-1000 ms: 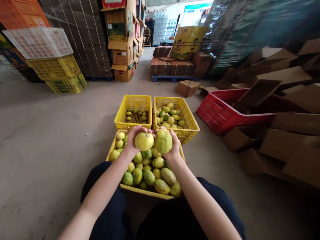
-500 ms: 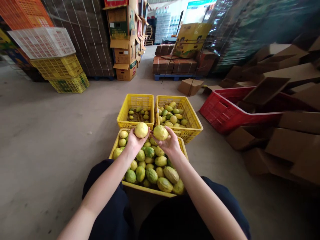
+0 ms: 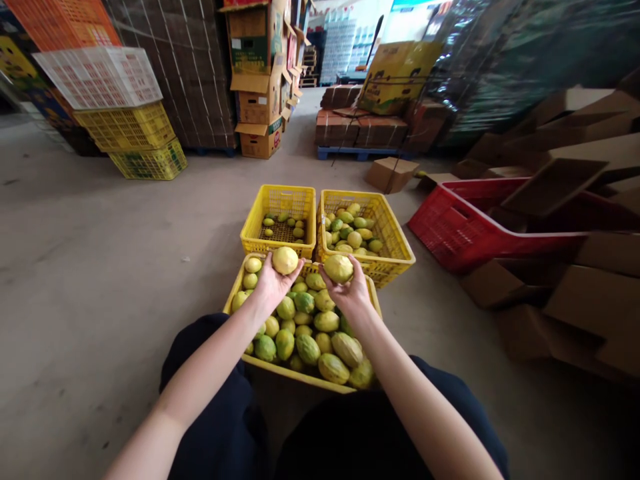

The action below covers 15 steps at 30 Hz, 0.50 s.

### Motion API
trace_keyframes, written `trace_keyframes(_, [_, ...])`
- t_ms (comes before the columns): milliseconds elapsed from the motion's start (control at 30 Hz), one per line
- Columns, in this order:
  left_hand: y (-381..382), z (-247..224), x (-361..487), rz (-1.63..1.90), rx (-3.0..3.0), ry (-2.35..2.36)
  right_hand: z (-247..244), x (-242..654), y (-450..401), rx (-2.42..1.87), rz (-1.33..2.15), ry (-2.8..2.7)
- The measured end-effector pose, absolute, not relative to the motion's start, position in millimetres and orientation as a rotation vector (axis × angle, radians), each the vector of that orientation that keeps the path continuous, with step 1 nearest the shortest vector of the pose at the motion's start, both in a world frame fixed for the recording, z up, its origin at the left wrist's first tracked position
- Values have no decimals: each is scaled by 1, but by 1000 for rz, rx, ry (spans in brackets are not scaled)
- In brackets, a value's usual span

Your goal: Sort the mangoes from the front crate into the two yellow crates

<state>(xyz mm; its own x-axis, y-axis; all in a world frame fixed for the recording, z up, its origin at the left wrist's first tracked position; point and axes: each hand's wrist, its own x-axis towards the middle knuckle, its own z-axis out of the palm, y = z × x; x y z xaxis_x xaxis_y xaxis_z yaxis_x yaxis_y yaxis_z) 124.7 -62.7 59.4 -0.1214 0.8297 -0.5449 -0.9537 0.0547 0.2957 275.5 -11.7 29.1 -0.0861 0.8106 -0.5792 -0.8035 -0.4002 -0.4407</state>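
My left hand (image 3: 273,281) holds a round pale yellow fruit (image 3: 285,261) over the far part of a full yellow crate (image 3: 310,382). A greener yellow fruit (image 3: 339,269) rests in the fingers of my right hand (image 3: 356,291), a short way to the right. Below both hands the crate is filled with yellow and green fruits (image 3: 308,349). Behind it stand two more yellow crates: the left one (image 3: 250,238) has several small fruits at its bottom, the right one (image 3: 400,257) holds a larger heap.
A red crate (image 3: 440,230) with cardboard in it stands right, among loose cardboard boxes (image 3: 575,293). Stacked crates (image 3: 130,127) are at the back left. Farther off are stacked cartons (image 3: 257,107) and a blue pallet (image 3: 360,153) with bundled cardboard.
My hands have moved apart, each still with its fruit; the right one has shifted right. The crates and background appear slightly farther right in the view.
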Motion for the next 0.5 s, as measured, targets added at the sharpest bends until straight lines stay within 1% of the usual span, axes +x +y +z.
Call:
trace_keyframes(267, [-69,57,119,1510,-219,723,51,270,-20,-946,1694,114])
trace_keyframes(500, [-73,65,120,1488,-215,683,54,267,-25,-1009,1737,90])
